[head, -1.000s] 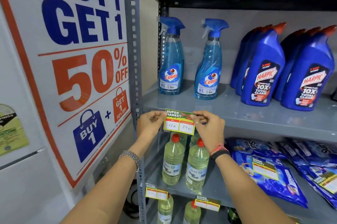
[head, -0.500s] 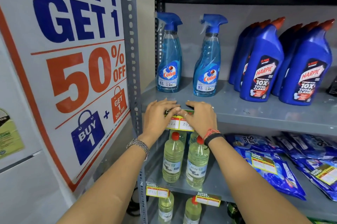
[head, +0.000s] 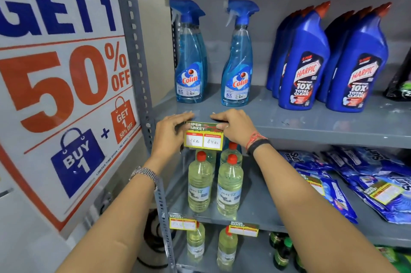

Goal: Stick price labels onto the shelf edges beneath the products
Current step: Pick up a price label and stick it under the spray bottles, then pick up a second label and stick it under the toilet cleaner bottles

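Fingers: both sets are laid out flat, not curled round anything, pressing the top strip of the price label (head: 203,137) against the shelf edge (head: 322,133)
Left hand (head: 170,133): mine, palm over the label's left end, fingertips reaching up onto the top of the shelf board
Right hand (head: 235,127): covers the label's upper right corner, fingers pointing left along the edge, tips nearly meeting the left ones
Label: green "SUPER MARKET" header, yellow border, two white price boxes with handwriting; I can read "84" in the right box, the left one is too smudgy to call
Where it sits: on the front lip of the shelf, right under the two Colin spray bottles (head: 238,65), lower half hanging down past the lip
Wrists: metal watch (head: 145,174) on my left, red thread and black band (head: 258,142) on my right
Same shelf: Harpic bottles (head: 304,68) standing further right, well apart from my hands
Below: clear bottles with red caps (head: 200,180) just under the label, blue Surf pouches (head: 367,183) off to the right
Lower edge: two more labels (head: 182,223) already stuck on the next shelf lip down
Far left: big "BUY 1 GET 1 50% OFF" poster (head: 62,85) beside the grey slotted upright (head: 135,50)
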A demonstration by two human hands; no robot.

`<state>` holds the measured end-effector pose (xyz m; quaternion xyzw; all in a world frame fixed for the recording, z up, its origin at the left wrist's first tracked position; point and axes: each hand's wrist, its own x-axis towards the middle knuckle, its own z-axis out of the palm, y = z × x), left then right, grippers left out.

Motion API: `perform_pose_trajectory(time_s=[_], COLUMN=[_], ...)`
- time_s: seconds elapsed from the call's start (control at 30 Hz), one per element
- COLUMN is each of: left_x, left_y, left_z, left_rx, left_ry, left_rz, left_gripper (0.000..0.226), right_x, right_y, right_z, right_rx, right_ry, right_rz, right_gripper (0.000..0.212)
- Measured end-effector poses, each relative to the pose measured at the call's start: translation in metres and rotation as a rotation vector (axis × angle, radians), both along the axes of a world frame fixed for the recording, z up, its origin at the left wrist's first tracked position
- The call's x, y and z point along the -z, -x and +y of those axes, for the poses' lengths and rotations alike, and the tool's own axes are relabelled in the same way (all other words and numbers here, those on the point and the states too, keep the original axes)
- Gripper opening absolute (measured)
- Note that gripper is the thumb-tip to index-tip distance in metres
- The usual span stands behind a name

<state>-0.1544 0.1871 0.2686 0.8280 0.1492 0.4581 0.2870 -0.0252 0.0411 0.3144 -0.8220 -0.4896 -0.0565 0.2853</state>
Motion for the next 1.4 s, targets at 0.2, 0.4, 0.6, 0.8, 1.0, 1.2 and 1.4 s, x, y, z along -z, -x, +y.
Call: perform_pose_trajectory(time_s=[0.2, 0.4, 0.6, 0.8, 1.0, 1.2, 1.4], left_x=[0.008, 0.115, 0.203, 0.209, 0.211, 0.217, 0.213], left_y=[0.003, -0.057, -0.172, -0.252, -0.31, -0.342, -0.319], left_z=[-0.038, -0.169, -0.295, -0.319, -0.294, -0.28, -0.282], left_rx=[-0.117, -0.42, -0.067, 0.013, -0.095, -0.238, -0.157], left_ry=[0.024, 0.213, 0.475, 0.579, 0.738, 0.625, 0.794], left_rz=[-0.078, -0.183, 0.272, 0.363, 0.411, 0.532, 0.418], left_gripper=[0.059, 0.047, 0.041, 0.027, 0.031, 0.03, 0.025], right_x=[0.003, 0.082, 0.175, 0.222, 0.26, 0.276, 0.27], right_y=[0.004, -0.03, -0.14, -0.234, -0.273, -0.291, -0.285], right_z=[-0.023, -0.132, -0.261, -0.316, -0.292, -0.256, -0.259], right_rx=[-0.167, -0.163, 0.062, 0.341, 0.424, 0.608, 0.553], right_ry=[0.049, -0.31, 0.036, -0.005, -0.131, -0.206, -0.263], right_rz=[-0.102, -0.556, -0.303, 0.525, 0.834, 0.963, 1.131], right_gripper=[0.059, 0.046, 0.037, 0.03, 0.025, 0.03, 0.03])
